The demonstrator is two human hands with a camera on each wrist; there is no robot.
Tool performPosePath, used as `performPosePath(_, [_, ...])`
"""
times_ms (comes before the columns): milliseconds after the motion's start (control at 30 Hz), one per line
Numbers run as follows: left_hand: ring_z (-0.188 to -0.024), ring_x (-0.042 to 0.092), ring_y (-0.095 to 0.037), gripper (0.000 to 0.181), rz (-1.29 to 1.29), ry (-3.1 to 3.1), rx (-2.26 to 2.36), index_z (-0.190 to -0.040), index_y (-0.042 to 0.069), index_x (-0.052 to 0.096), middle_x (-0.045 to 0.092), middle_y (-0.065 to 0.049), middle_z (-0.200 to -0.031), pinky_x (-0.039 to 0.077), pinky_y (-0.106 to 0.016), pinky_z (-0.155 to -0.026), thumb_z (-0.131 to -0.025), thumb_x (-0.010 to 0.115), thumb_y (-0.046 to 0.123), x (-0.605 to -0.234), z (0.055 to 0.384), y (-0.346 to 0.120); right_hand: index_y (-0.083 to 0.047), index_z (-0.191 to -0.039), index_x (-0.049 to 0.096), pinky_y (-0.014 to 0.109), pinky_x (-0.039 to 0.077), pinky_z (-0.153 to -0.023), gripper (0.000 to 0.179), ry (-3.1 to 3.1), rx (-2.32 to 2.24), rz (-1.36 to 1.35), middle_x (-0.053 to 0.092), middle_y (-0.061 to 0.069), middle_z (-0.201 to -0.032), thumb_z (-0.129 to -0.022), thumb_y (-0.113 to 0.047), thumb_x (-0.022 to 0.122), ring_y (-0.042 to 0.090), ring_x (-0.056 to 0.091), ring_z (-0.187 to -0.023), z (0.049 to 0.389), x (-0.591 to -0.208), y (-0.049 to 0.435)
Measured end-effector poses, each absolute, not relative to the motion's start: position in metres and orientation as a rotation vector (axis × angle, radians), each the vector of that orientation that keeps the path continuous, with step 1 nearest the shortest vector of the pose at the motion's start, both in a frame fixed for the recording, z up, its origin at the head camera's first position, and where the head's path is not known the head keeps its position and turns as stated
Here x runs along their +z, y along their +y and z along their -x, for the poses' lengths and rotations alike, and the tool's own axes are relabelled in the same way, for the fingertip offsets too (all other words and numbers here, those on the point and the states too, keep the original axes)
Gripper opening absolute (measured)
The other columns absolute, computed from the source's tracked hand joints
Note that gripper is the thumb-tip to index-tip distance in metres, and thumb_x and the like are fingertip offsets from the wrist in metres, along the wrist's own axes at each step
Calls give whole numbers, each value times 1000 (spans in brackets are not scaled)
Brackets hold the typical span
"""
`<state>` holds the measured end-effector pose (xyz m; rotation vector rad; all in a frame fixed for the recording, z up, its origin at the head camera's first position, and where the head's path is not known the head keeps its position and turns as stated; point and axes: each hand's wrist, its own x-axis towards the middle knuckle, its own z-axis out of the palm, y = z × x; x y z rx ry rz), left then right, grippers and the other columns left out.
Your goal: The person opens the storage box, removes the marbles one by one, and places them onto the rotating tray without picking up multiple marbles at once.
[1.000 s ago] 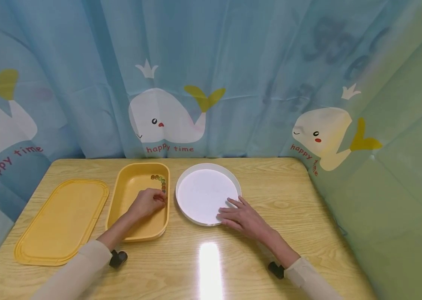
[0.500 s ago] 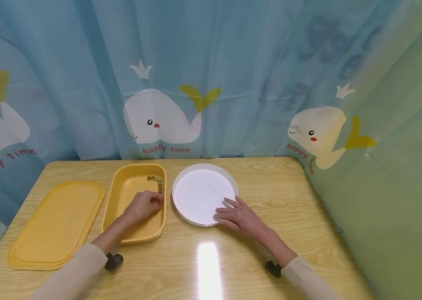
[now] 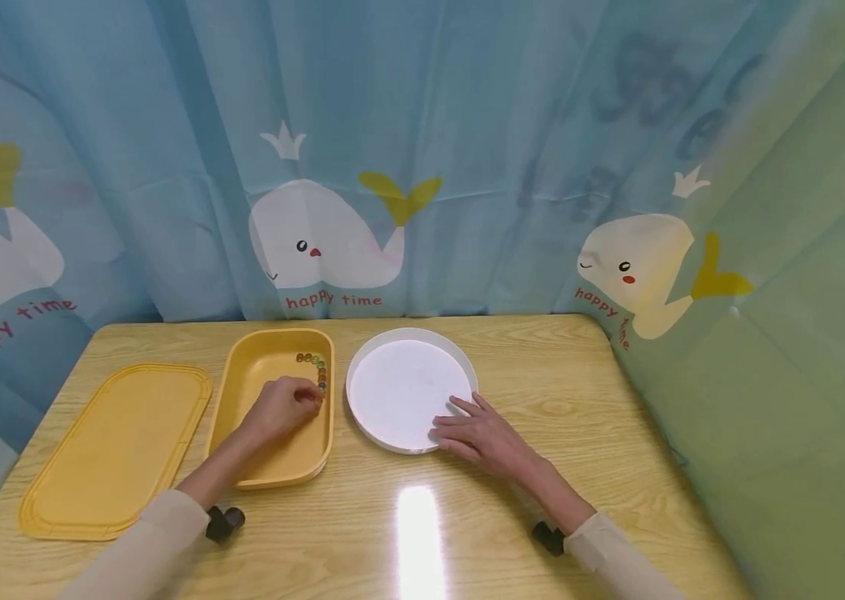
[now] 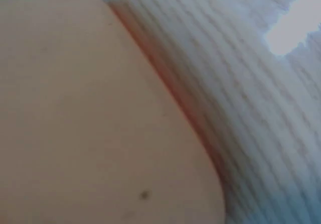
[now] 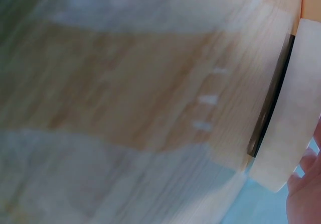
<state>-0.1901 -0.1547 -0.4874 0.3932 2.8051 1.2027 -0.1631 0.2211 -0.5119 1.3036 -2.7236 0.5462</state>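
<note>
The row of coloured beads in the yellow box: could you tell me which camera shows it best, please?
The head view: the beads curve along the far right wall of the yellow box, by the left hand. The left wrist view shows only blurred yellow surface and wood; the right wrist view shows none.

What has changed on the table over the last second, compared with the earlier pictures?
Very little. The left hand has stayed inside the yellow rectangular plastic tray, its fingertips at the row of small coloured beads; whether it pinches one is too small to tell. The right hand still rests on the rim of the white round plate. The flat yellow lid lies where it was on the wooden table.
</note>
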Motion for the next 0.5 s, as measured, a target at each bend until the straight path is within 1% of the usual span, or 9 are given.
performPosePath(167, [-78,66,-21,8,-420,2859,1261,-95,-1,75,72,-5,-84,54,-39,-73,-87,72,0,-478,191,-158,-19,-125,72,58,20,-114,30,-2719,545,-1304,65,-1,-130,-100,-31,61,32,45,-136,163,-512,221])
performPosePath(300, [-82,69,-25,9,-399,2891,1327,-96,-1,75,74,-8,-88,55,-39,-72,-88,73,1,-468,191,-157,-19,-125,72,59,22,-113,30,-2701,538,-1311,66,-1,-129,-100,-31,61,33,45,-135,163,-511,221])
performPosePath(500, [-90,70,-29,13,-361,2891,1436,-101,-2,75,74,-9,-93,56,-43,-78,-90,71,4,-456,194,-149,-19,-124,73,61,23,-111,29,-2678,542,-1321,66,-1,-128,-101,-31,60,34,47,-134,163,-513,221])
